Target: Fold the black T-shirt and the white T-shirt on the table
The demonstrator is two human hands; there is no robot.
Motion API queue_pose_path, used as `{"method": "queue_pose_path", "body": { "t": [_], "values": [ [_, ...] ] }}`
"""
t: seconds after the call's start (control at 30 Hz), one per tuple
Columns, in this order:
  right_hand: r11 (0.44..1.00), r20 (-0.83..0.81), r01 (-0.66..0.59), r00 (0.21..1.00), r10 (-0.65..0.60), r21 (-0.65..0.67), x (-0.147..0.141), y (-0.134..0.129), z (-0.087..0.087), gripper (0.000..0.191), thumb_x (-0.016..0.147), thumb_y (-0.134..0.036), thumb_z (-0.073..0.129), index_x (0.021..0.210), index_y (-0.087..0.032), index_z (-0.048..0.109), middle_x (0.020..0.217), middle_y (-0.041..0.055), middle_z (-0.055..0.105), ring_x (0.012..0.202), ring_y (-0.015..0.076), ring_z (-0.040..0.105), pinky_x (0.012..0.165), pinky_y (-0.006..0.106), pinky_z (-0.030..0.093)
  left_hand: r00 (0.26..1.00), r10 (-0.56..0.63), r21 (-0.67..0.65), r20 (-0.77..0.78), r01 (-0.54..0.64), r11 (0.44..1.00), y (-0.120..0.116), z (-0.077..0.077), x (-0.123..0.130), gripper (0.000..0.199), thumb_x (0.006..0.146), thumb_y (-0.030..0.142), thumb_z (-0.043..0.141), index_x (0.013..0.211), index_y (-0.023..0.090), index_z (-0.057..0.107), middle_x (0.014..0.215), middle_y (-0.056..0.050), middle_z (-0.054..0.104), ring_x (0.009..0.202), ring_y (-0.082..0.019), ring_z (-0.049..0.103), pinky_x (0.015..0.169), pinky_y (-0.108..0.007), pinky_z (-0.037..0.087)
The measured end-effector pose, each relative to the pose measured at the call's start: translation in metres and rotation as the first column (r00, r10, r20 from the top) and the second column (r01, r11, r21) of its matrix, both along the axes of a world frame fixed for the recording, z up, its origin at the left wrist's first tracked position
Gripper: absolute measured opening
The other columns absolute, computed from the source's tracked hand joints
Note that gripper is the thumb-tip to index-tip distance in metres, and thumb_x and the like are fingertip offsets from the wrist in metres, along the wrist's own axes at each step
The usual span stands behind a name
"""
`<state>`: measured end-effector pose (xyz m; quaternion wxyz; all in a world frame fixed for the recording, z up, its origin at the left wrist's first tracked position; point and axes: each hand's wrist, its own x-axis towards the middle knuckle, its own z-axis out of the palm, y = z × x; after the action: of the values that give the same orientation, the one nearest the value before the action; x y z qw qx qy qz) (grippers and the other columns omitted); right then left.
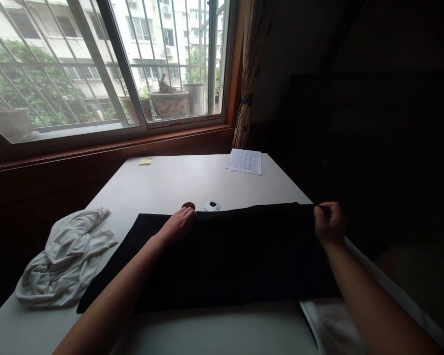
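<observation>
Cloth, one black piece (244,256), gripped at its far edge by my two hands.

Taking the middle of that black piece, spread across the near half of one white table (192,180), as my clock centre, I have the left hand (179,224) at 10 o'clock, fingers drawn together on the edge, its thumb hidden from me, and the right hand (330,222) at 2 o'clock, closed into a fist around the far corner. Through my head view I count one crumpled white cloth (66,259) at 9 o'clock, one brown disc (188,204) just beside my left fingers, one white round piece (211,206) with a dark middle at 11, one yellow note pad (145,161) farther out at 11, and one small stack of papers (245,161) at 12.
</observation>
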<state>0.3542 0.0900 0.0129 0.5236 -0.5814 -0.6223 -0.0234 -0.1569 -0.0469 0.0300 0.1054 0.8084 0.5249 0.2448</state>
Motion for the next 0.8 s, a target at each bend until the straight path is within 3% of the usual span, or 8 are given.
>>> {"method": "queue_pose_path", "body": {
  "t": [0.1, 0.23, 0.4, 0.5, 0.67, 0.8],
  "values": [
    [0.996, 0.032, 0.036, 0.999, -0.033, -0.082, -0.003, 0.009, -0.005, 0.040, 0.087, -0.056, 0.056, 0.107, -0.022, 0.060, 0.098, 0.0105, 0.067, 0.090, 0.0298, 0.063, 0.083, 0.043, 0.051, 0.996, 0.075, -0.054, 0.041, -0.073, 0.996, 0.005, 0.000, -0.002, 0.012, 0.099, 0.029, 0.049, 0.108, 0.022, 0.053, 0.109, -0.009, 0.064, 0.096, -0.025, 0.063, 0.086, -0.042, 0.054],
    [0.931, 0.122, 0.006, 0.992, 0.041, -0.365, -0.004, 0.028, -0.010, 0.044, 0.087, -0.059, 0.058, 0.114, -0.024, 0.062, 0.102, 0.0120, 0.070, 0.096, 0.0326, 0.066, 0.083, 0.043, 0.051, 0.984, 0.153, -0.208, 0.091, -0.131, 0.969, 0.019, 0.002, -0.006, 0.023, 0.094, 0.030, 0.052, 0.116, 0.024, 0.049, 0.116, -0.008, 0.065, 0.100, -0.024, 0.065, 0.090, -0.041, 0.052],
    [0.872, 0.129, 0.033, 0.991, 0.035, -0.489, -0.003, 0.045, -0.010, 0.056, 0.082, -0.057, 0.066, 0.126, -0.024, 0.059, 0.107, 0.0128, 0.071, 0.095, 0.0323, 0.067, 0.082, 0.042, 0.051, 0.990, 0.125, -0.296, 0.057, -0.103, 0.950, 0.032, 0.007, -0.011, 0.021, 0.085, 0.023, 0.057, 0.106, 0.024, 0.057, 0.109, -0.006, 0.069, 0.096, -0.023, 0.066, 0.085, -0.036, 0.054],
    [0.850, 0.090, 0.050, 0.996, -0.003, -0.524, -0.003, 0.047, -0.007, 0.058, 0.078, -0.056, 0.071, 0.125, -0.023, 0.058, 0.106, 0.0112, 0.072, 0.091, 0.0301, 0.068, 0.081, 0.041, 0.052, 0.993, 0.113, -0.275, 0.032, -0.100, 0.956, 0.032, 0.009, -0.013, 0.019, 0.085, 0.022, 0.057, 0.104, 0.024, 0.059, 0.115, -0.006, 0.068, 0.100, -0.023, 0.065, 0.089, -0.036, 0.052],
    [0.806, 0.055, 0.022, 0.998, 0.013, -0.591, 0.004, 0.045, 0.000, 0.035, 0.080, -0.053, 0.068, 0.098, -0.023, 0.066, 0.104, 0.0105, 0.073, 0.097, 0.0291, 0.069, 0.086, 0.040, 0.053, 0.978, 0.203, -0.158, -0.034, -0.206, 0.966, 0.019, 0.007, -0.017, 0.021, 0.092, 0.032, 0.059, 0.111, 0.024, 0.062, 0.121, -0.009, 0.063, 0.110, -0.029, 0.056, 0.103, -0.049, 0.045],
    [0.767, 0.041, 0.008, 0.999, 0.023, -0.641, 0.012, 0.038, 0.006, 0.043, 0.077, -0.052, 0.073, 0.106, -0.021, 0.065, 0.105, 0.0126, 0.073, 0.093, 0.0291, 0.071, 0.082, 0.041, 0.055, 0.917, 0.349, -0.045, -0.194, -0.364, 0.930, -0.009, 0.005, -0.039, 0.037, 0.097, 0.049, 0.052, 0.123, 0.023, 0.062, 0.124, -0.011, 0.060, 0.114, -0.032, 0.053, 0.100, -0.050, 0.047]
  ]
}}
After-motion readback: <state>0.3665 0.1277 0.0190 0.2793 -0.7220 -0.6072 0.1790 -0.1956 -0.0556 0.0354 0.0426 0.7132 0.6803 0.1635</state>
